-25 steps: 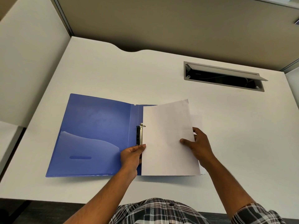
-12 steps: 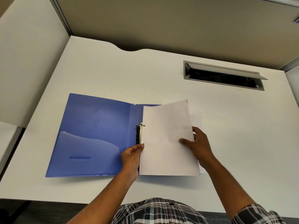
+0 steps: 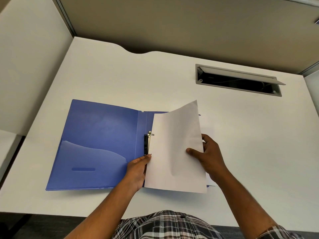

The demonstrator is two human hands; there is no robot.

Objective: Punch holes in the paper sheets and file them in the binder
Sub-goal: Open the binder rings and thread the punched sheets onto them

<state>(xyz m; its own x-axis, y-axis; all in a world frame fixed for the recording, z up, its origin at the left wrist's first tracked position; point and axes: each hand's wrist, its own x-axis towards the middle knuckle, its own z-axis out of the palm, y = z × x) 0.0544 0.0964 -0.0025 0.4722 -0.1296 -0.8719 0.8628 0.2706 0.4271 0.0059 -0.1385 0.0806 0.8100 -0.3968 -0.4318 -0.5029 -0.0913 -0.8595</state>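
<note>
Hands (image 3: 136, 171) (image 3: 211, 161) pinch paper sheet (image 3: 174, 152) edges over open binder (image 3: 96, 144).

paper sheet (image 3: 174, 149) hides binder (image 3: 103, 140) right half, left hand (image 3: 136, 171) fingertips

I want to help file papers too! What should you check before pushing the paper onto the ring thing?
1. Binder lying open and flat: ok.
2. Ring clip in sight beside the sheet's left edge: ok.
3. Rings open: cannot tell.
4. Holes punched in the paper sheet: cannot tell, none show.
5. Left hand holds the left edge: ok.
6. Right hand grips the right edge: ok.
</note>
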